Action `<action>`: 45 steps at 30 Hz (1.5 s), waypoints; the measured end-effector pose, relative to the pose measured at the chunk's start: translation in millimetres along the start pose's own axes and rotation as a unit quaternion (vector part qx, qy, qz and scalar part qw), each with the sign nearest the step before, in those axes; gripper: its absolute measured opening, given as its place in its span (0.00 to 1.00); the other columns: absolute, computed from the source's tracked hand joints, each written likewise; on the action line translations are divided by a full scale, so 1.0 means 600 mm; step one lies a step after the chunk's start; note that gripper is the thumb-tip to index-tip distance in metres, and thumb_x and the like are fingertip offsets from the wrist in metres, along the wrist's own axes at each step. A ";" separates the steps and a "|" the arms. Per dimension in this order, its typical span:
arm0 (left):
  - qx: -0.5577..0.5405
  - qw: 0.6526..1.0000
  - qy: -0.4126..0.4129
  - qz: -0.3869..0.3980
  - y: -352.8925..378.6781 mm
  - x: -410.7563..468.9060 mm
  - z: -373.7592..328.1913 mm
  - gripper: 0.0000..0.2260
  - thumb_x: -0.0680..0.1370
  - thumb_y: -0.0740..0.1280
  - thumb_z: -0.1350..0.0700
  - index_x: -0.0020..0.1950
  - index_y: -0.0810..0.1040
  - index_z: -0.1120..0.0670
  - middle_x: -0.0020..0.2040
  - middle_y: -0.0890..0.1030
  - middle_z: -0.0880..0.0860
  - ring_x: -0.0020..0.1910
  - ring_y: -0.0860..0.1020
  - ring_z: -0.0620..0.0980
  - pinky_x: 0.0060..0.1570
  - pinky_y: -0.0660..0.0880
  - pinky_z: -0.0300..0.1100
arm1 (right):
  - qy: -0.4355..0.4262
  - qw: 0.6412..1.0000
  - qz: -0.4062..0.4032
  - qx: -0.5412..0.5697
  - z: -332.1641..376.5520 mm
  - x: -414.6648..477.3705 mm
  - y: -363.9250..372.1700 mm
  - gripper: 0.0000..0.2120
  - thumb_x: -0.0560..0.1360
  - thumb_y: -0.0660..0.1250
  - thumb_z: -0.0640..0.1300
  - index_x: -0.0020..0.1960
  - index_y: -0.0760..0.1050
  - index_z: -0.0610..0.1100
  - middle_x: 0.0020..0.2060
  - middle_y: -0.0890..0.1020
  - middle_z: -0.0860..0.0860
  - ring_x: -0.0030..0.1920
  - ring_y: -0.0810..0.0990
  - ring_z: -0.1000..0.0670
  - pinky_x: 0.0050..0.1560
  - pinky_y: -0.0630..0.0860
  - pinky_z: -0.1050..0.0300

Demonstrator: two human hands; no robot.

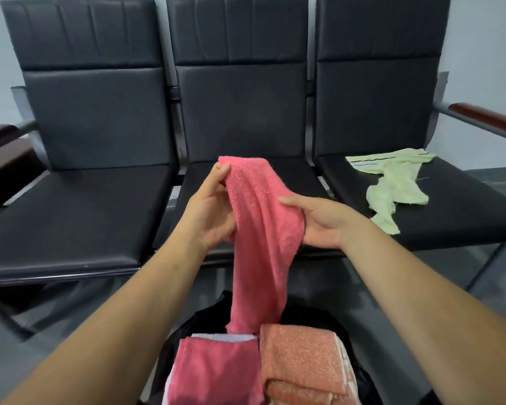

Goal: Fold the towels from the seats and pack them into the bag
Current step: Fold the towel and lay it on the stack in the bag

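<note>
Left seat [70, 217], at the left of the frame: no towel lies on it.

Left hand [209, 213], centre-left: the thumb and fingers pinch the top corner of the pink towel [260, 229] and hold it up in front of the middle seat [298, 176].

Pink towel, centre: it hangs bunched in a long loose drape. Its lower end reaches the open bag [184, 331] at the bottom centre. Inside the bag a folded pink towel [216, 372] lies on the left and a folded orange towel [301, 355] just beside it on the right.

Right hand [323, 222], centre-right: the thumb lies over the towel's other edge. The fingers are hidden behind the cloth, so the grip appears to be a pinch.

Green towel [392, 182], right: it lies crumpled and unfolded on the right seat [450, 217].

Step in hand, as judged: opening the pink towel out for folding.

1. Locate the second top corner with the right hand.
2. Draw the two hands apart until the top edge is taut and the bunching drops out.
3. Lift the lower end clear of the bag so it does not disturb the packed stack.
4. Bring corner to corner, matching the edges before each crease.
5. Fold down to the footprint of the towels already packed.

The green towel is judged the last one to fold.
</note>
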State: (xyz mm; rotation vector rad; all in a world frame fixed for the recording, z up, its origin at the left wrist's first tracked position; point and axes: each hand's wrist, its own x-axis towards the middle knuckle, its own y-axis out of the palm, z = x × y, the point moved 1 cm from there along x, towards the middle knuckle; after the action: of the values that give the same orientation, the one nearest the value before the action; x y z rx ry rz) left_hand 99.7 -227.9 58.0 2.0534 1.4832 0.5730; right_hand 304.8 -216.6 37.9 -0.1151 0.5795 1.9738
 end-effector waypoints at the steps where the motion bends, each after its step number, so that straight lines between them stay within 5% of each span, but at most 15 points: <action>1: 0.004 1.000 0.004 -0.006 -0.001 0.003 0.000 0.15 0.80 0.64 0.49 0.58 0.77 0.59 0.48 0.81 0.55 0.51 0.82 0.53 0.57 0.80 0.49 | -0.001 1.000 0.001 0.009 0.000 0.002 0.001 0.26 0.72 0.75 0.43 0.68 0.77 0.40 0.66 0.79 0.40 0.64 0.79 0.41 0.70 0.72 0.39; 3: -0.001 1.000 0.019 0.001 -0.008 0.007 -0.005 0.15 0.81 0.63 0.49 0.54 0.82 0.58 0.49 0.82 0.55 0.51 0.82 0.52 0.56 0.80 0.48 | -0.023 1.000 -0.015 -0.002 0.004 0.007 0.004 0.28 0.68 0.78 0.39 0.67 0.78 0.37 0.64 0.81 0.39 0.64 0.80 0.41 0.67 0.75 0.41; 5: 0.030 0.999 0.028 0.010 -0.018 0.009 -0.011 0.16 0.82 0.61 0.49 0.52 0.85 0.56 0.50 0.83 0.55 0.51 0.82 0.52 0.57 0.79 0.47 | -0.083 0.995 -0.058 -0.006 0.012 0.011 0.006 0.20 0.70 0.77 0.36 0.61 0.80 0.35 0.58 0.84 0.39 0.58 0.84 0.41 0.60 0.79 0.44; 7: 0.122 0.992 0.009 0.040 -0.029 0.008 -0.010 0.16 0.80 0.65 0.49 0.60 0.83 0.58 0.55 0.83 0.57 0.54 0.81 0.53 0.56 0.79 0.47 | -0.128 0.989 -0.076 0.019 0.021 0.011 0.011 0.15 0.73 0.74 0.34 0.59 0.80 0.33 0.55 0.85 0.38 0.56 0.84 0.40 0.57 0.80 0.41; 9: 0.260 0.963 -0.044 0.056 -0.046 0.007 0.006 0.22 0.76 0.70 0.53 0.67 0.76 0.63 0.59 0.82 0.59 0.55 0.81 0.55 0.54 0.80 0.48 | -0.145 0.986 -0.067 0.041 0.029 0.011 0.017 0.18 0.72 0.74 0.36 0.61 0.79 0.32 0.56 0.84 0.36 0.57 0.84 0.38 0.57 0.80 0.37; 13: 0.446 0.880 -0.142 0.081 -0.070 -0.007 0.044 0.16 0.72 0.78 0.60 0.57 0.83 0.63 0.56 0.85 0.60 0.58 0.83 0.57 0.67 0.75 0.55 | -0.143 0.982 -0.105 0.062 0.038 0.005 0.021 0.09 0.72 0.75 0.37 0.51 0.80 0.36 0.42 0.85 0.42 0.43 0.86 0.46 0.46 0.83 0.48; 16: 0.384 0.914 -0.128 0.006 -0.066 -0.009 0.044 0.13 0.74 0.75 0.62 0.57 0.82 0.63 0.54 0.85 0.60 0.54 0.83 0.58 0.65 0.76 0.59 | -0.148 0.974 -0.159 0.063 0.042 -0.004 0.010 0.08 0.72 0.76 0.36 0.49 0.80 0.37 0.39 0.85 0.43 0.40 0.86 0.46 0.41 0.82 0.52; 19: 0.271 0.956 -0.110 -0.017 -0.054 -0.013 0.040 0.16 0.74 0.72 0.61 0.61 0.80 0.60 0.52 0.84 0.62 0.49 0.83 0.59 0.55 0.80 0.62 | -0.127 0.973 -0.188 0.051 0.044 -0.016 -0.005 0.12 0.72 0.76 0.36 0.54 0.81 0.36 0.45 0.86 0.40 0.46 0.87 0.43 0.47 0.84 0.44; 23: 0.120 0.986 -0.099 -0.057 -0.029 -0.012 0.037 0.21 0.73 0.72 0.55 0.65 0.79 0.59 0.55 0.84 0.59 0.50 0.84 0.55 0.51 0.82 0.56 | -0.082 0.981 -0.111 0.139 0.049 -0.042 -0.013 0.17 0.68 0.74 0.37 0.57 0.79 0.39 0.47 0.85 0.44 0.46 0.86 0.46 0.50 0.84 0.45; 28: -0.031 0.995 -0.087 -0.040 0.004 -0.012 0.022 0.13 0.74 0.71 0.57 0.56 0.82 0.59 0.49 0.85 0.54 0.46 0.84 0.49 0.52 0.81 0.43 | -0.121 0.983 -0.028 0.135 0.025 -0.055 0.012 0.13 0.73 0.70 0.48 0.54 0.81 0.41 0.41 0.84 0.48 0.41 0.84 0.50 0.49 0.80 0.52; 34: 0.155 0.987 -0.025 -0.047 -0.002 -0.023 0.023 0.16 0.77 0.68 0.69 0.64 0.76 0.63 0.53 0.84 0.58 0.52 0.84 0.55 0.53 0.82 0.47 | -0.125 0.986 -0.084 0.065 0.003 -0.032 0.008 0.15 0.77 0.70 0.38 0.62 0.80 0.33 0.60 0.82 0.38 0.63 0.81 0.39 0.66 0.77 0.40; 40: 0.514 0.851 0.016 -0.102 -0.020 -0.043 -0.007 0.07 0.75 0.75 0.60 0.53 0.85 0.54 0.43 0.87 0.48 0.44 0.86 0.44 0.45 0.81 0.36 | -0.128 0.973 -0.156 -0.113 0.017 -0.056 -0.020 0.03 0.76 0.73 0.38 0.50 0.82 0.40 0.41 0.87 0.47 0.43 0.86 0.49 0.52 0.80 0.49; 43: 0.515 0.847 0.017 -0.127 -0.022 -0.047 -0.013 0.04 0.73 0.77 0.59 0.46 0.85 0.54 0.36 0.86 0.45 0.36 0.84 0.40 0.35 0.77 0.31 | -0.079 0.986 -0.118 -0.090 0.020 -0.062 -0.009 0.08 0.76 0.72 0.37 0.54 0.82 0.37 0.43 0.87 0.46 0.42 0.86 0.51 0.46 0.82 0.54; 45: 0.452 0.879 -0.005 -0.148 -0.023 -0.044 -0.013 0.05 0.73 0.77 0.58 0.48 0.85 0.56 0.41 0.87 0.50 0.41 0.85 0.46 0.43 0.82 0.40 | -0.090 0.991 -0.084 0.058 0.024 -0.061 -0.005 0.09 0.75 0.72 0.38 0.54 0.81 0.37 0.44 0.85 0.47 0.42 0.85 0.52 0.45 0.82 0.59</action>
State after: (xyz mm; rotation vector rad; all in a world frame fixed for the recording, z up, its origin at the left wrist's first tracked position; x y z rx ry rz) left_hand 76.5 -248.3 54.5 2.3443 2.2809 -0.3477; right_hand 326.6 -239.2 61.3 0.0838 0.5479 1.7620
